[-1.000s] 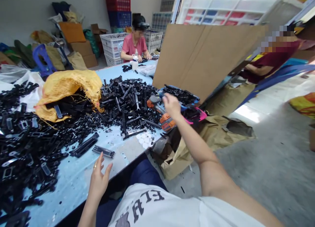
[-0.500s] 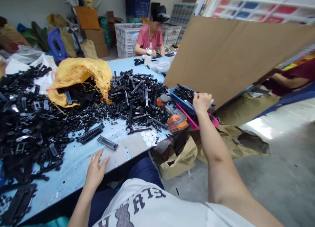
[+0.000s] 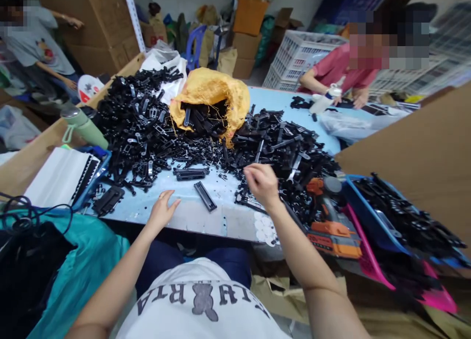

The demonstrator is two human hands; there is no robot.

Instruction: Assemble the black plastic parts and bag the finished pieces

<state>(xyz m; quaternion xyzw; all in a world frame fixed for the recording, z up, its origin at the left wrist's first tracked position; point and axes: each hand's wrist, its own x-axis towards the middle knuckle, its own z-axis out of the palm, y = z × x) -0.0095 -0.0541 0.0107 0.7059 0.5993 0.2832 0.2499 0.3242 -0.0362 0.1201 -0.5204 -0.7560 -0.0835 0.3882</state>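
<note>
Workshop surface [image 3: 274, 94], pale blue, heavily stocked, with crates and cartons behind.

Item: one black bar-shaped part [image 3: 205, 196], lying alone at the near edge, between the hands and touched by neither.

Item: group of similar bars [image 3: 190, 174], side by side, just beyond it.

Left hand [image 3: 162, 211]: open, fingers spread, empty, left of the single bar. Right hand [image 3: 262, 183]: raised before the right-hand heap [image 3: 283, 138], fingers curled; whether a small piece is pinched inside, cannot tell.

Status, by judgement: a few bars look set apart for handling; the blue basket [image 3: 368, 219] is well filled with black parts, perhaps finished, perhaps not. Outstanding, apparently: the bulk, loose in the left-hand heap [image 3: 121, 118] and the right-hand one.

Obscured: depth of the yellow sack [image 3: 213, 81]; most contents of the pink basket [image 3: 439, 300], which lies under the blue one; working end of the orange cordless tool [image 3: 333, 233]; small fasteners among the heaps, too fine to sort by eye.
</note>
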